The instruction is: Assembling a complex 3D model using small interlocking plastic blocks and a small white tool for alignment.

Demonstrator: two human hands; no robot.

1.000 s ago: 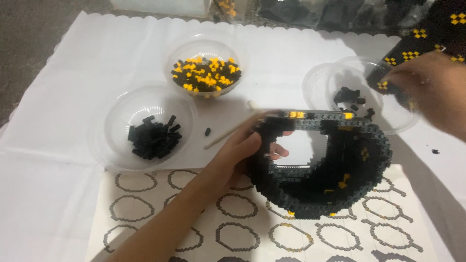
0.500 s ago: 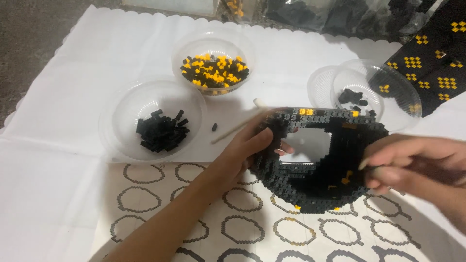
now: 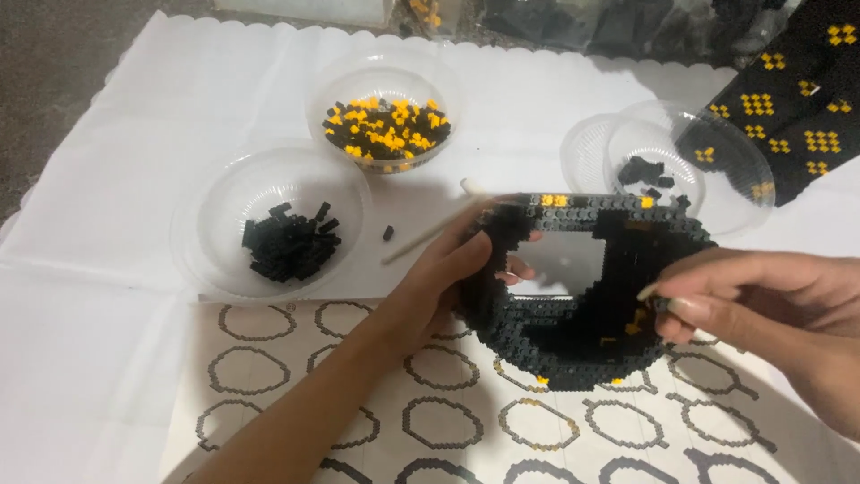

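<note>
A person's left hand (image 3: 448, 278) gripped the left edge of a curved black brick model (image 3: 582, 287), holding it upright just above a printed pattern sheet (image 3: 358, 421) marked with rows of ring outlines. The right hand (image 3: 761, 305), which 1 second earlier had been up near the clear bowl at the far right, had come back down to the model's right side, its thumb and forefinger pinched together on what looked like 1 small black piece, too small to identify with certainty, pressed against the model's inner wall beside some orange bricks. Judged from that shift, the hand had fetched a piece from the bowl and was now fitting it, so the build was advancing by 1 brick while the left hand's grip barely changed. 3 clear bowls stood on the white cloth (image 3: 107, 179) beyond the model: 1 of black pieces (image 3: 288, 242) to the left, 1 of mixed orange and black pieces (image 3: 387, 127) farther back, and 1 nearly empty bowl (image 3: 690, 161) behind the model. A thin pale stick (image 3: 421, 242) lay between the bowls and the left hand. A black panel with orange diamond patterns (image 3: 797, 108) rested at the upper right.
</note>
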